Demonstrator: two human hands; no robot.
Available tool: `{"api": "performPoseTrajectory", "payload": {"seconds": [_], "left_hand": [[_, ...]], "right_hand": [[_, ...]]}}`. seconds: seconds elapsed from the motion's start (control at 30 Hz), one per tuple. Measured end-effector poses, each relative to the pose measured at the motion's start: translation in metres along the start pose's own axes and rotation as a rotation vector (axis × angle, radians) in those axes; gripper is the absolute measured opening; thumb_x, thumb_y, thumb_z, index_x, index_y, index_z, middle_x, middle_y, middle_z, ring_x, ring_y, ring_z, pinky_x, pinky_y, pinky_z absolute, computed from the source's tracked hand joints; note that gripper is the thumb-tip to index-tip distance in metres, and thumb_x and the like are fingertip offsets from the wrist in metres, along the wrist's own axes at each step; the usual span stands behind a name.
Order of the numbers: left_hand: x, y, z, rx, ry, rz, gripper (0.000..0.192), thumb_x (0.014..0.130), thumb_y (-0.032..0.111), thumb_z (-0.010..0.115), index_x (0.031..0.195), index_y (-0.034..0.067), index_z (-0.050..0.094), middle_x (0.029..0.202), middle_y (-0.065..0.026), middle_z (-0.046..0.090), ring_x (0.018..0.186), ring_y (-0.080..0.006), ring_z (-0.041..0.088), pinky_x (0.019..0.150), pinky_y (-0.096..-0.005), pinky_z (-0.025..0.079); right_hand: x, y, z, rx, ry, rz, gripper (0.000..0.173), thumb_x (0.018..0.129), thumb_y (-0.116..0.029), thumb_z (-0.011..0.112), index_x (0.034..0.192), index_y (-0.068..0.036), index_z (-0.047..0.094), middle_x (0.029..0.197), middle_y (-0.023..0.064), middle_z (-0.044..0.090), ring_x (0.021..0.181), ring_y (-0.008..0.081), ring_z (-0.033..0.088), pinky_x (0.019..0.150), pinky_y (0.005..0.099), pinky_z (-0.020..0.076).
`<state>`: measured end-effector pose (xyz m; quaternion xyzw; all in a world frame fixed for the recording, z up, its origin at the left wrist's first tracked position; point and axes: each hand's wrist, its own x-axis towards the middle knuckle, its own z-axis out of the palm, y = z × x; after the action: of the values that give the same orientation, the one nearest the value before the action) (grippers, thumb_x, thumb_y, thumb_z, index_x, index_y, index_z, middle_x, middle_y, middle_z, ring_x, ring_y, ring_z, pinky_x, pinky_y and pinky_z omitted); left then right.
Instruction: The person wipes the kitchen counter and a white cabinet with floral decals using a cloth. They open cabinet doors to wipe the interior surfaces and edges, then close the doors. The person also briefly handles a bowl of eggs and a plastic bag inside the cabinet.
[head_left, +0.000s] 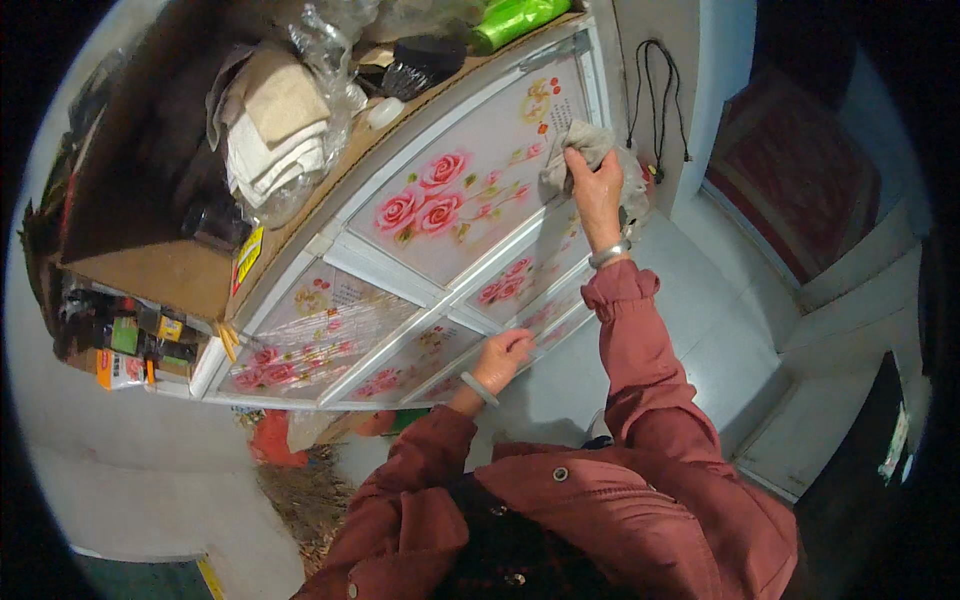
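A crumpled grey cloth (564, 166) is pinched in my right hand (598, 191), and it lies against the right end of a white-framed cabinet front (442, 294). The cabinet's upper right panel (480, 169) carries printed pink roses and some writing. Lower down, my left hand (499, 364) is held loosely curled in front of the lower panels, with nothing visible in it. Whether its fingertips touch the frame, I cannot tell. Clear, shiny film seems to cover the upper left panel (322, 330).
On top, folded cloths (277, 124), a green plastic roll (517, 21), a dark-lidded jar (424, 64) and a white cap (385, 113) rest on or beside cardboard (150, 270). A black cord (660, 105) hangs on the right wall. Dry broom bristles (304, 487) stand at lower left.
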<state>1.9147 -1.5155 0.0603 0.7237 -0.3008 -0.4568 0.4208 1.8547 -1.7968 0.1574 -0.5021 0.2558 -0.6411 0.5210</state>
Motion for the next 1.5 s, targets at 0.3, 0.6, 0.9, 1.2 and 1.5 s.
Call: {"api": "performPoseTrajectory", "payload": {"seconds": [0.3,0.6,0.9,1.2,1.5], "left_hand": [[-0.008,0.078,-0.077,0.025,0.331,0.598,0.026,0.101,0.009,0.051,0.121,-0.004,0.061,0.113,-0.0079,0.066,0.102,-0.0134,0.061,0.092,-0.0280,0.048],[-0.059,0.056,-0.113,0.064,0.352,0.393,0.028,0.097,0.014,0.057,0.117,-0.004,0.062,0.094,-0.0125,0.071,0.087,-0.0170,0.066,0.080,-0.0304,0.051],[-0.106,0.049,-0.181,0.041,0.507,0.622,0.029,0.099,0.016,0.054,0.120,-0.004,0.059,0.104,-0.0113,0.069,0.093,-0.0166,0.065,0.083,-0.0302,0.050],[-0.142,0.033,-0.210,-0.636,0.401,0.586,0.038,0.103,0.033,0.048,0.112,-0.002,0.060,0.101,-0.0048,0.060,0.091,-0.0128,0.057,0.079,-0.0285,0.050],[-0.197,0.005,-0.252,-0.441,0.654,0.641,0.037,0.100,0.030,0.054,0.113,-0.004,0.059,0.090,-0.0060,0.061,0.079,-0.0156,0.056,0.072,-0.0311,0.049]], "right_hand": [[-0.075,-0.044,0.086,-0.014,-0.165,-0.198,0.030,0.079,-0.014,0.069,0.097,0.003,0.052,0.092,0.0196,0.057,0.084,0.0345,0.059,0.077,0.0409,0.0477],[-0.176,-0.057,0.106,0.040,-0.425,0.010,0.031,0.077,-0.008,0.067,0.104,0.003,0.058,0.102,0.0167,0.057,0.093,0.0352,0.058,0.083,0.0389,0.0482],[-0.236,-0.090,0.162,-0.093,-0.362,-0.287,0.033,0.077,-0.005,0.069,0.108,0.000,0.060,0.108,0.0195,0.057,0.096,0.0401,0.055,0.086,0.0436,0.0459],[-0.300,-0.082,0.200,-0.145,-0.600,-0.380,0.044,0.075,-0.006,0.070,0.116,0.002,0.056,0.115,0.0251,0.055,0.106,0.0466,0.054,0.092,0.0467,0.0452],[-0.348,-0.098,0.241,-0.045,-0.957,-0.430,0.047,0.076,-0.006,0.071,0.120,0.000,0.055,0.114,0.0186,0.058,0.101,0.0383,0.059,0.086,0.0399,0.0486]]}}
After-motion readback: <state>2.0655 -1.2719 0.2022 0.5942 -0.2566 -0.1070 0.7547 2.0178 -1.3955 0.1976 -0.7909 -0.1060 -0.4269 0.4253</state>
